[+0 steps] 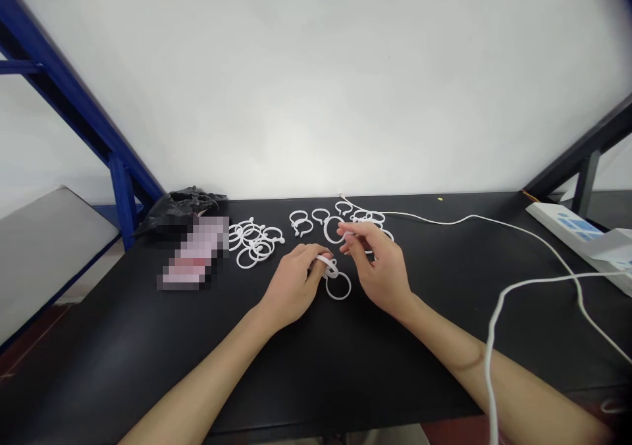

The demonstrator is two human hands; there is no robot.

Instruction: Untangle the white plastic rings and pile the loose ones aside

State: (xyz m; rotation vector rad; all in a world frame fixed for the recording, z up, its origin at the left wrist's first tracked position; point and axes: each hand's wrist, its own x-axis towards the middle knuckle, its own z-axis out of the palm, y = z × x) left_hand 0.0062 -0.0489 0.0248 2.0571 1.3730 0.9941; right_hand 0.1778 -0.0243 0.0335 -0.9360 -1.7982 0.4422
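Observation:
My left hand [296,277] is closed, thumb and fingers pinching white plastic rings [330,266] that look like curtain rings. Another white ring [338,299] hangs or lies just below those fingers; I cannot tell which. To the right, my right hand [378,261] pinches one more white ring [326,234] between thumb and fingertips, its loop pointing left. The two hands are close together but apart. Beyond them several loose rings [299,213] with small tabs rest on the black table [237,359]. A further group of rings [375,216] is partly hidden behind my right hand.
A pile of white rings [247,266] lies left of my hands, beside a blurred pinkish item [202,247] and a black plastic bag [192,198]. A white cable [498,307] crosses the right side, passing over my right forearm. A white-and-blue box [567,224] is at far right.

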